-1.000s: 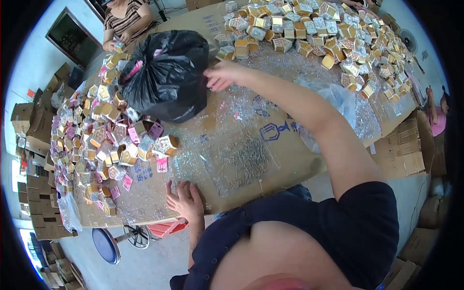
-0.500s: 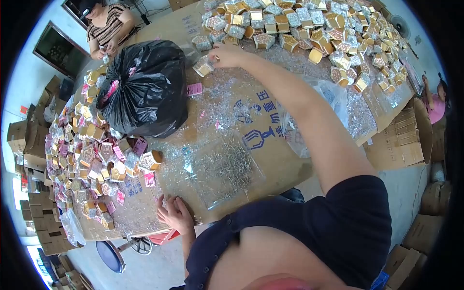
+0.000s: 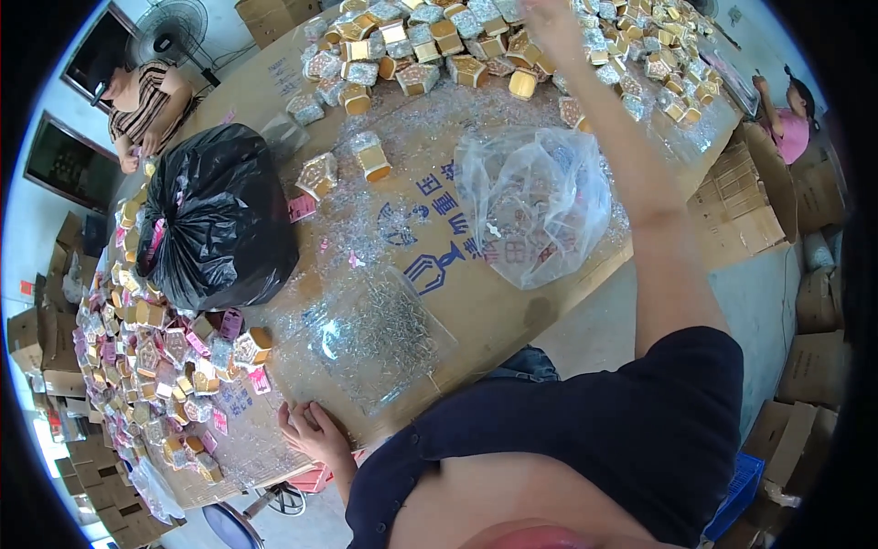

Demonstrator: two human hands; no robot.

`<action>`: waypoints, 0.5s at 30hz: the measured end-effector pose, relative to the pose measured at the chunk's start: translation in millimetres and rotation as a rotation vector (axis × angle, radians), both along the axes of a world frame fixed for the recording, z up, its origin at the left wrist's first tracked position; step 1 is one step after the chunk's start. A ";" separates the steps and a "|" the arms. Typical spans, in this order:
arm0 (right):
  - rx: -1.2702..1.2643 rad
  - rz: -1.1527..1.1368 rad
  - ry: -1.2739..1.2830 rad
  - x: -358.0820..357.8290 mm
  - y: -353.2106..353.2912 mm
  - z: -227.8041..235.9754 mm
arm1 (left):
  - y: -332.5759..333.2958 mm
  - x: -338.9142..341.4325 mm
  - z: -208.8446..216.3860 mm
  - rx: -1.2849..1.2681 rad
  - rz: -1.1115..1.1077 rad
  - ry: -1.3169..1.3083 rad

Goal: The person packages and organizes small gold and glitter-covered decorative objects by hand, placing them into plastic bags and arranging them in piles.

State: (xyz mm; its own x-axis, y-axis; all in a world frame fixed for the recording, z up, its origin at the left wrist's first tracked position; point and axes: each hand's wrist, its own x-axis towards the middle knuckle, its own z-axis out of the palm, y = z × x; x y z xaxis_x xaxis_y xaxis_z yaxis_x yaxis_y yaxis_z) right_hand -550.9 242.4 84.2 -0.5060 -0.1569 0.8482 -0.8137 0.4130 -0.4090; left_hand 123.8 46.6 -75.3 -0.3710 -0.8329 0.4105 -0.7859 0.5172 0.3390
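Note:
My right hand [image 3: 552, 29] reaches over the far pile of small gold and glittery house-shaped ornaments [image 3: 419, 79]; its fingertips are at the top edge of the picture, so what they hold is hidden. My left hand [image 3: 315, 434] rests at the near table edge, fingers apart and holding nothing. Two ornaments lie apart from the pile: one gold-ended piece [image 3: 371, 157] and a pentagon-faced one [image 3: 317, 177] beside a pink tag [image 3: 302, 208]. Near my left hand, many thin metal pins [image 3: 389, 325] lie on a clear plastic sheet [image 3: 432, 359].
A full black plastic bag [image 3: 219, 220] stands left of centre, with more ornaments and pink tags [image 3: 197, 343] heaped beside it. A clear plastic bag [image 3: 540, 201] lies under my right forearm's left side. Across the table, another person [image 3: 151, 114] handles a small piece.
My right hand has moved right from the pile's left end, leaving two ornaments on the cardboard near the black bag. The view has shifted; my left hand stays at the edge.

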 end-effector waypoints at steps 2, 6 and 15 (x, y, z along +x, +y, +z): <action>-0.127 -0.319 -0.031 -97.4 113.1 -5.6 | -3.4 -6.1 -1.8 0.013 -0.054 0.019; 0.162 -0.820 -0.481 -88.5 206.5 -63.7 | -4.6 0.4 -5.6 0.031 -0.041 0.017; -0.146 -0.213 -0.755 -46.3 192.1 -136.7 | -4.3 -0.5 0.6 0.030 -0.074 -0.003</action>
